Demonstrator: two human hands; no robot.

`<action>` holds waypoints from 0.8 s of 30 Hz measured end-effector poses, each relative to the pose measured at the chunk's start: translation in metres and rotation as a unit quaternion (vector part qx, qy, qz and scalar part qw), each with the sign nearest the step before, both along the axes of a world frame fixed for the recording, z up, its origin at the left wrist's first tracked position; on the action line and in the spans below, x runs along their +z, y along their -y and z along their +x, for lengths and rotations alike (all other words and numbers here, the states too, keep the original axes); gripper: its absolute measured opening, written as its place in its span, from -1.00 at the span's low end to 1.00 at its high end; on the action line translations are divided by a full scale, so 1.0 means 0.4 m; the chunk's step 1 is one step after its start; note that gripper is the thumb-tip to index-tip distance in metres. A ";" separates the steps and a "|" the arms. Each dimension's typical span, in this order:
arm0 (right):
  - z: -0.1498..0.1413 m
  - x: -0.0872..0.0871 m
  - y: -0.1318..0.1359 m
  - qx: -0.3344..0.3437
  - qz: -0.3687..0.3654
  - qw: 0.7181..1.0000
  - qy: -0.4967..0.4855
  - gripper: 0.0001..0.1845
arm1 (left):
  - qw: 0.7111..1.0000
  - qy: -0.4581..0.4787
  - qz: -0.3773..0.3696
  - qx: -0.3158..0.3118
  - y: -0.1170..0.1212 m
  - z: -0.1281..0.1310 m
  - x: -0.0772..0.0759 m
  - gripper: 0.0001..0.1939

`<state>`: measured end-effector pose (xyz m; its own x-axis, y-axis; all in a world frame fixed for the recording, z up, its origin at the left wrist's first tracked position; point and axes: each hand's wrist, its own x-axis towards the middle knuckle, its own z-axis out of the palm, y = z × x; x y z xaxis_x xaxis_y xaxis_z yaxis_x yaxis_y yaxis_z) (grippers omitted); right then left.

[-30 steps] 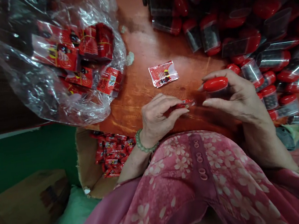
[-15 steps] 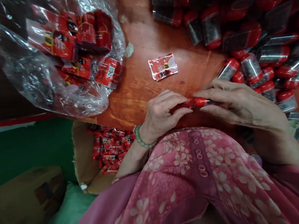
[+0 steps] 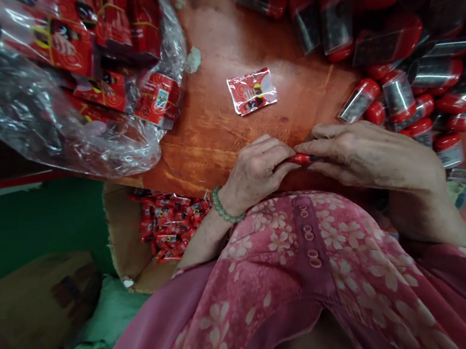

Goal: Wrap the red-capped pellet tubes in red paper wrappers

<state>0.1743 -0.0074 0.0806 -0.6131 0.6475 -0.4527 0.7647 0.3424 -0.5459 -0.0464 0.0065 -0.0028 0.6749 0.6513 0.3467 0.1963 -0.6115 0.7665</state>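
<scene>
Head view: slim red plastic capsule (image 3: 302,158), long axis running left to right, pinched closed-grip between both hands' fingertips. Left hand (image 3: 254,174) grips its red end, right hand (image 3: 365,160) its darker end. Red-and-white foil sachet (image 3: 252,91) lies beyond, on orange-brown wooden tabletop (image 3: 222,158).

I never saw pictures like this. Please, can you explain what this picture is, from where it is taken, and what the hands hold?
There is no machine here: these are a person's two bare hands, seen from a camera worn on the head and looking down. The left hand, with a green bead bracelet, and the right hand pinch a small red object between their fingertips; it is too hidden to tell more. On the wooden table lie a red printed packet, a clear plastic bag of red packets, and many red-capped clear tubes. A cardboard box holds more packets.
</scene>
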 end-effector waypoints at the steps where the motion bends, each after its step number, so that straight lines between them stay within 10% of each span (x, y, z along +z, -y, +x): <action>1: 0.003 -0.003 -0.005 0.000 -0.009 1.000 -0.008 -0.71 | 1.000 0.005 -0.006 0.002 -0.002 0.000 -0.003 -0.85; 15: 0.004 -0.032 -0.019 0.025 -0.033 0.999 -0.009 -0.74 | 0.992 -0.098 -0.053 -0.057 -0.022 -0.002 0.009 -0.73; 24: 0.016 -0.053 -0.005 -0.164 -0.138 0.964 -0.155 -0.83 | 0.944 -0.053 -0.301 -0.128 -0.068 0.000 0.019 -0.82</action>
<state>0.1806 -0.0053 0.0596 -0.5286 0.7106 -0.4643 0.5932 -0.0820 -0.8009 -0.0462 0.0339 0.0049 0.8465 0.5204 -0.1125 0.1972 -0.1102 0.9741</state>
